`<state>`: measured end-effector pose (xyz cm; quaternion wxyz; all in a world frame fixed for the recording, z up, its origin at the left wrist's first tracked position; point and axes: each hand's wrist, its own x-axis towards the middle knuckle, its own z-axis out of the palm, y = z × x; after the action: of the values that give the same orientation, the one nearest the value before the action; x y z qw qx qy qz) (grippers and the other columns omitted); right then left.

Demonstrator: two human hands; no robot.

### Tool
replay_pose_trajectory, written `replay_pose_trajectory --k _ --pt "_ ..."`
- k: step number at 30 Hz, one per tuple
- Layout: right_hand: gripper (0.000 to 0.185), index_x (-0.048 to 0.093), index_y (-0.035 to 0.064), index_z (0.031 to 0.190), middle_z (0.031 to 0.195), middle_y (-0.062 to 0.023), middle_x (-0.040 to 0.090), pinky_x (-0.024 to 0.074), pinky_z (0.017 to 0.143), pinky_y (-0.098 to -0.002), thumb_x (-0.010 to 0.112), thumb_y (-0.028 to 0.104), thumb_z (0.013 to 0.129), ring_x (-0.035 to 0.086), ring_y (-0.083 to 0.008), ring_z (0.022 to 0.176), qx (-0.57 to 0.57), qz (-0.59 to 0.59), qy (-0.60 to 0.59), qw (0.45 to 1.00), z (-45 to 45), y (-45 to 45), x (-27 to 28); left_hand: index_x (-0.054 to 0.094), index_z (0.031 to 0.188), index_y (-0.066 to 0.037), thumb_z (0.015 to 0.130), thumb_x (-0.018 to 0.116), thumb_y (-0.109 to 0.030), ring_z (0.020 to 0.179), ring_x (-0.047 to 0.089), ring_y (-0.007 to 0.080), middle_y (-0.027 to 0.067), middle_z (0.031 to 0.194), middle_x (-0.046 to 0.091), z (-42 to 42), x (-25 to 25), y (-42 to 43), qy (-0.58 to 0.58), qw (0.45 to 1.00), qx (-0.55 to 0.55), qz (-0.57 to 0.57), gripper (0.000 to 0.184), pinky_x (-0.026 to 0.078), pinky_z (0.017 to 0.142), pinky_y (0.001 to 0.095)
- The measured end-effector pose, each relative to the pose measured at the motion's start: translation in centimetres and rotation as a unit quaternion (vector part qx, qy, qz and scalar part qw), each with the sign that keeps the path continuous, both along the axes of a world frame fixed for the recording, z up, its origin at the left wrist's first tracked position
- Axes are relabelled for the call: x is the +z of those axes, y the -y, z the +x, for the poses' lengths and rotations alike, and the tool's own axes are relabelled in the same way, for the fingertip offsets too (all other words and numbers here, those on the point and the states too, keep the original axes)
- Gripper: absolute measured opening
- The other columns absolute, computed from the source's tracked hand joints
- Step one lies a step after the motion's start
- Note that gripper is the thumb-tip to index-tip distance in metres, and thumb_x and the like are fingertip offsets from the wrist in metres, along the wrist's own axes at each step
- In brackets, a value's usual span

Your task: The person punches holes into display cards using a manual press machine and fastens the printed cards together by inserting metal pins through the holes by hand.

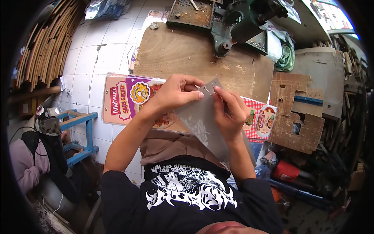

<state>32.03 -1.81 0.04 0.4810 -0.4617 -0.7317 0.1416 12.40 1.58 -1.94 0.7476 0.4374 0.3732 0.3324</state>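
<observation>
A grey sheet (202,121) with pale marks on it is held up at a slant in front of my body. My left hand (181,93) pinches its upper left edge between thumb and fingers. At the sheet's top corner, the fingers of my right hand (230,108) are closed around a thin bent metal wire piece (209,89). Below both hands lies a printed Mahsuri board (126,97), its middle hidden by the sheet and my arms. Beyond it is a wooden board (167,54).
A green metal machine (245,29) with dirty trays (191,13) stands at the far edge. Cut cardboard (284,113) lies at right. A blue-framed stool (80,132) is at left, beside a seated person's sleeve (27,163). Wood strips (48,39) are stacked upper left.
</observation>
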Motion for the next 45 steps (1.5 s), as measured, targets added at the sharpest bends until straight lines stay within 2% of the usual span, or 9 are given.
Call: replay_pose_trajectory --k 7,11,14,16,28,38,41,44,45 --pt "0.036 0.073 0.0037 0.106 0.084 -0.0094 0.065 0.0501 0.059 -0.0328 0.072 -0.01 0.073 0.062 -0.0225 0.069 0.014 0.09 0.076 0.993 0.1 0.0 -0.7 0.063 0.12 0.011 0.089 0.07 -0.008 0.082 0.068 0.0112 0.0124 0.093 0.074 0.0 0.3 0.2 -0.019 1.0 0.008 0.011 0.037 0.054 0.073 0.0242" --pt "0.04 0.073 0.0043 0.107 0.084 -0.0079 0.064 0.0493 0.059 -0.0327 0.071 -0.011 0.07 0.061 -0.0217 0.069 0.021 0.111 0.112 0.987 0.1 0.3 -0.8 0.063 0.122 0.008 0.089 0.071 -0.009 0.085 0.069 0.011 0.0131 0.098 0.074 -0.1 -0.2 0.2 -0.021 1.0 -0.001 0.011 0.038 0.054 0.075 0.0231" --pt "0.039 0.074 0.0042 0.106 0.084 -0.0084 0.064 0.0506 0.061 -0.033 0.068 -0.012 0.071 0.062 -0.0223 0.071 0.02 0.095 0.109 0.989 0.0 0.5 -0.5 0.062 0.123 0.008 0.089 0.072 -0.01 0.086 0.069 0.0109 0.0123 0.098 0.074 -0.1 -0.1 0.2 -0.019 1.0 -0.002 0.008 0.04 0.053 0.075 0.023" --pt "0.039 0.074 0.0043 0.106 0.084 -0.0089 0.064 0.052 0.065 -0.0335 0.066 -0.013 0.071 0.063 -0.0228 0.072 0.001 0.047 0.001 0.999 -0.2 0.7 -0.5 0.062 0.123 0.007 0.088 0.072 -0.01 0.086 0.069 0.0106 0.0115 0.098 0.074 -0.1 -0.1 0.3 -0.02 1.0 -0.002 0.008 0.04 0.053 0.075 0.0229" --pt "0.037 0.076 0.0083 0.1 0.089 -0.01 0.064 0.0526 0.066 -0.0353 0.067 -0.013 0.071 0.065 -0.0256 0.077 0.039 -0.076 0.053 0.995 0.2 0.7 1.7 0.063 0.115 0.004 0.089 0.071 -0.01 0.087 0.067 0.0093 0.0076 0.097 0.073 0.1 0.0 0.3 -0.031 0.999 0.009 0.023 0.031 0.052 0.076 0.0222" --pt "0.034 0.076 0.0068 0.095 0.086 -0.0091 0.064 0.0523 0.064 -0.0333 0.067 -0.014 0.069 0.065 -0.0241 0.074 0.063 0.018 0.032 0.997 0.8 0.3 0.4 0.065 0.114 0.005 0.088 0.073 -0.012 0.085 0.068 0.0099 0.0081 0.096 0.072 0.2 0.5 0.4 -0.016 1.0 0.018 0.009 0.032 0.053 0.076 0.0227" --pt "0.034 0.075 0.0059 0.102 0.085 -0.0089 0.063 0.0517 0.063 -0.0308 0.069 -0.013 0.074 0.065 -0.0203 0.073 0.053 0.032 -0.002 0.998 0.7 0.6 0.3 0.066 0.112 0.007 0.089 0.073 -0.013 0.083 0.068 0.0102 0.0088 0.094 0.073 0.2 0.4 0.3 -0.016 1.0 0.014 0.011 0.031 0.053 0.074 0.0231" --pt "0.032 0.069 0.0028 0.118 0.083 -0.0074 0.063 0.0486 0.06 -0.0259 0.071 -0.004 0.088 0.06 -0.0122 0.071 -0.014 -0.176 -0.272 0.946 -0.8 2.8 1.0 0.067 0.109 0.007 0.09 0.073 -0.015 0.081 0.068 0.0102 0.0093 0.093 0.073 0.1 0.6 0.3 -0.025 0.999 0.013 0.017 0.03 0.054 0.072 0.0238" --pt "0.032 0.069 0.0028 0.118 0.083 -0.0074 0.063 0.0486 0.06 -0.0259 0.071 -0.004 0.088 0.06 -0.0122 0.071 -0.013 -0.176 -0.272 0.946 -0.8 3.1 0.7 0.068 0.108 0.006 0.09 0.073 -0.016 0.08 0.067 0.0099 0.0089 0.092 0.073 0.2 0.7 0.2 -0.034 0.999 0.014 0.02 0.029 0.054 0.071 0.024"
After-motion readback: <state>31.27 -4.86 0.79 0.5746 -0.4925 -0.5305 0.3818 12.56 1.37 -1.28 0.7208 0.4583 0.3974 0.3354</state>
